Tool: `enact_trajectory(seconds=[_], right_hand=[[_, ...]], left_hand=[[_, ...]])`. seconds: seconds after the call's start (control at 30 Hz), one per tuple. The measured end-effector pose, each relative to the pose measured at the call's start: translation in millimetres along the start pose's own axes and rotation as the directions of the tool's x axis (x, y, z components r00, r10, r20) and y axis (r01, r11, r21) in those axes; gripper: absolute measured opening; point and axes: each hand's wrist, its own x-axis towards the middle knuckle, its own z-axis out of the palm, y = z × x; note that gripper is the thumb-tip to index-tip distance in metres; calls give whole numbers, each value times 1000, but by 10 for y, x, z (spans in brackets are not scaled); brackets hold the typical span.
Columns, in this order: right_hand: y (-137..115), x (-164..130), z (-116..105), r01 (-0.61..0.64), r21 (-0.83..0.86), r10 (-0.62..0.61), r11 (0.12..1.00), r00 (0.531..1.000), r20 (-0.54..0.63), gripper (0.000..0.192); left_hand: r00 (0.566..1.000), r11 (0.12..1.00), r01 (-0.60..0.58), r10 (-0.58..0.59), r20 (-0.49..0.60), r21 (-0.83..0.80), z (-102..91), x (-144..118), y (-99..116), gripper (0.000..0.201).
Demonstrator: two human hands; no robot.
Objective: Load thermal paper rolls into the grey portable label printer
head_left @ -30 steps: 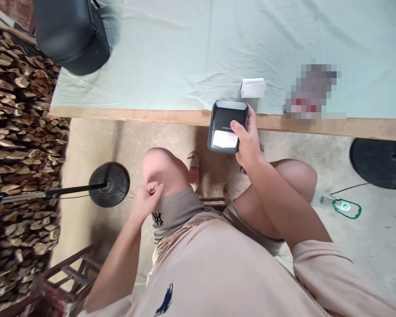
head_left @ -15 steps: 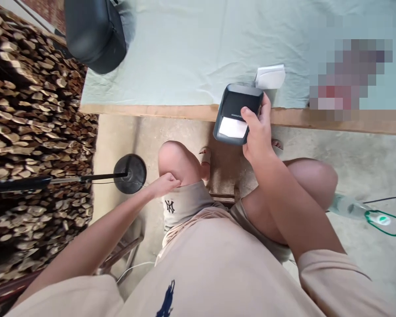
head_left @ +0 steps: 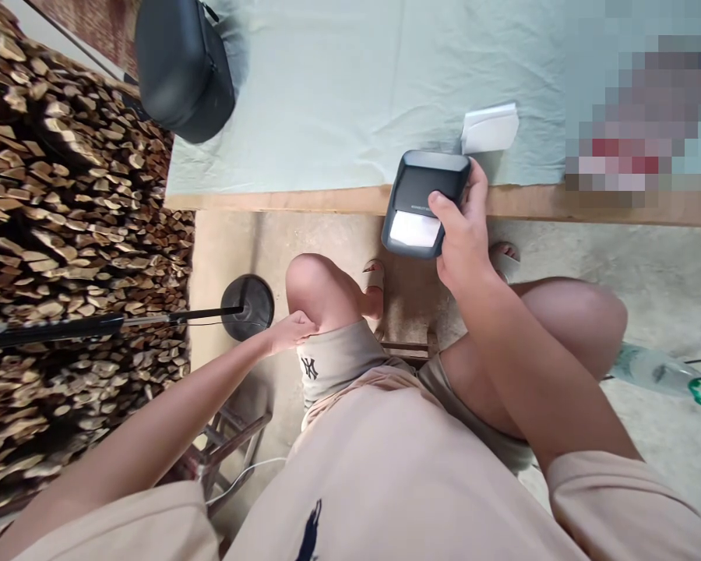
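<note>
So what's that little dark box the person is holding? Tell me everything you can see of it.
The dark box is a small gadget with rounded corners, plastic by its look, dark grey with a glossy black top bearing tiny unreadable lettering. A white patch, perhaps paper, sits at its near end. The right hand grips its right side, thumb on top, holding it tilted in the air over the table edge.

My only view is the head camera, looking steeply down over the lap. The table edge [head_left: 304, 199] crosses at 12 o'clock, the woodpile [head_left: 64, 234] fills 9 o'clock, and bare floor [head_left: 648, 273] lies at 3. Knees sit close, mid-frame; no second view overlaps.
</note>
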Motion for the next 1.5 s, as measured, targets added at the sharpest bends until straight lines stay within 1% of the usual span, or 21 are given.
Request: enact_trajectory(seconds=[0.1,0.17,0.3,0.43,0.53,0.63,0.8,0.97,1.17,1.27,1.4,1.5], right_hand=[[-8,-15,45,1,6,0,1000,999,-42,76],[-10,-24,69,-3,-2,2,1000,998,-69,74],[-5,-30,70,-12,-20,11,1000,998,-64,76],[30,-29,34,-14,-49,12,999,999,-52,82],[43,-40,28,10,-83,-14,996,999,-39,83],[22,-48,43,18,-79,-23,997,998,-55,82],[-57,-52,73,-43,-45,40,998,996,-74,86],[-109,-57,85,-76,-14,75,997,994,-74,85],[-88,-15,78,-71,2,71,998,997,-29,81],[-80,2,86,-69,13,69,998,997,-44,82],[-75,13,84,-71,28,73,997,996,-52,82],[-56,16,56,-61,14,61,998,998,-32,80]], left_hand=[[999,999,18,-17,29,-45,-35,27,-67,37],[997,997,41,-36,68,-63,-74,41,-83,37],[990,994,71,-61,131,-78,-149,70,-82,37],[990,995,65,-54,128,-77,-158,85,-70,38],[991,996,58,-49,124,-73,-151,79,-53,40],[990,995,57,-47,135,-76,-155,62,-26,42],[990,996,49,-39,137,-76,-143,26,30,45],[990,997,48,-40,137,-62,-112,5,82,50],[982,998,57,-50,181,-33,-138,11,117,60],[976,998,54,-49,213,-17,-152,19,125,64],[972,999,39,-35,233,-11,-152,16,133,64],[973,999,22,-15,229,-25,-144,7,137,63]])
